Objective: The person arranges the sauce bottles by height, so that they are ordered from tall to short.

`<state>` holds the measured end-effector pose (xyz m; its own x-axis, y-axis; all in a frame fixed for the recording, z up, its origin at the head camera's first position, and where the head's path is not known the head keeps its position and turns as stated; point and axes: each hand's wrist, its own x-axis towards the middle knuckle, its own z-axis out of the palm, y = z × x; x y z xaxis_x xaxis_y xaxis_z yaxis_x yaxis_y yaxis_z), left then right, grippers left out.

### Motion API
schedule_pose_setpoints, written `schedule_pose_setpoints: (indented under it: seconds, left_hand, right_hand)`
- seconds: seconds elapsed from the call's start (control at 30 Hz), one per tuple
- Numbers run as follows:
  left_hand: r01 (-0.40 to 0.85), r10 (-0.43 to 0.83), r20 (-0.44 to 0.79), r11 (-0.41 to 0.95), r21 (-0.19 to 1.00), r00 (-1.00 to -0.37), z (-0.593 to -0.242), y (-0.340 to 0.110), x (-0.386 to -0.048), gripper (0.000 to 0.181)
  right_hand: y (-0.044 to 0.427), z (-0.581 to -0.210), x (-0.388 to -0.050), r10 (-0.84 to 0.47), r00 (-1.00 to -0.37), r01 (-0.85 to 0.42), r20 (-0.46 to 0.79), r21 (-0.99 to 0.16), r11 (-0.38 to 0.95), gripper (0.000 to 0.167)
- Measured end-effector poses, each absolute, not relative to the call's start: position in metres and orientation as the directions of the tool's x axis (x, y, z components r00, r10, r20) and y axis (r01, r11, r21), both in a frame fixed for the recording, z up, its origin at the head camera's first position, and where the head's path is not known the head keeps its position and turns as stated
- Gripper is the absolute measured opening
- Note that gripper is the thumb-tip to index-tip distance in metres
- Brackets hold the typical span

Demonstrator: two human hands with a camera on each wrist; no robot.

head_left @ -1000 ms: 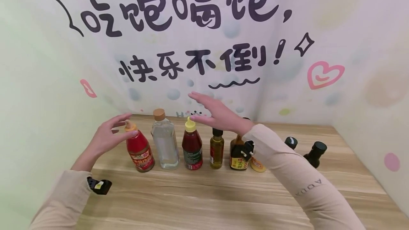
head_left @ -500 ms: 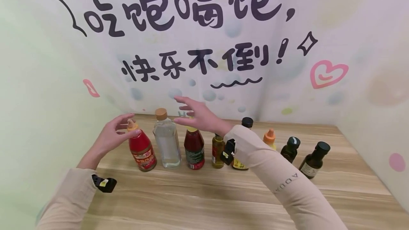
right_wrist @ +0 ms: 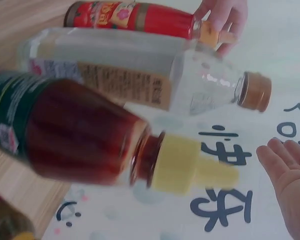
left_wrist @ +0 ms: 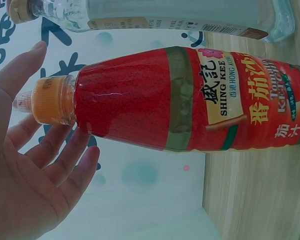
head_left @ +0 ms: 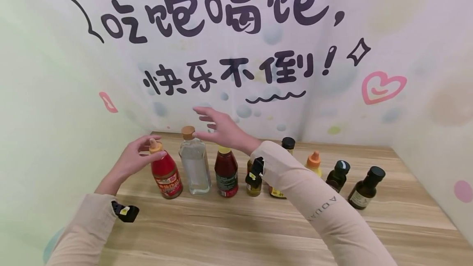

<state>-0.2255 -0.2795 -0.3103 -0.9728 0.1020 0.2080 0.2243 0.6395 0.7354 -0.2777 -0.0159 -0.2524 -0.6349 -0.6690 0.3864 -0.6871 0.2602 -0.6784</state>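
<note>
My left hand (head_left: 132, 158) reaches around the orange cap (left_wrist: 50, 100) of a red ketchup bottle (head_left: 166, 175). In the left wrist view its thumb is apart from the cap and the fingers (left_wrist: 70, 155) lie loosely beside and behind the neck; whether they touch it I cannot tell. My right hand (head_left: 227, 132) hovers with fingers extended, its thumb by the brown cap of a clear glass bottle (head_left: 195, 169). Below it stands a dark red sauce bottle (head_left: 226, 173) whose yellow nozzle cap (right_wrist: 185, 165) shows fully in the right wrist view. All three bottles are upright.
Farther right in the row stand a small oil bottle (head_left: 254, 188), a dark bottle with a black cap (head_left: 288, 143), an orange-tipped squeeze bottle (head_left: 314, 161) and two dark bottles, one labelled (head_left: 363, 192). The right sleeve hides some. A printed cloth (head_left: 236, 73) hangs behind the wooden table (head_left: 207, 233).
My right hand has moved left, from above the yellow-capped bottle to beside the clear bottle's cap. The left hand has stayed around the ketchup cap. The view has shifted slightly.
</note>
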Motion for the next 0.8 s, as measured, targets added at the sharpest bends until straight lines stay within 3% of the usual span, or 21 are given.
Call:
schedule_pose_setpoints:
  seconds: [0.8]
  left_hand:
    - [0.250, 0.084, 0.254, 0.619, 0.744, -0.963, -0.323, -0.279, -0.231, 0.042]
  right_hand:
    - [-0.052, -0.267, -0.271, -0.637, -0.713, -0.602, 0.293, -0.722, 0.341, 0.063]
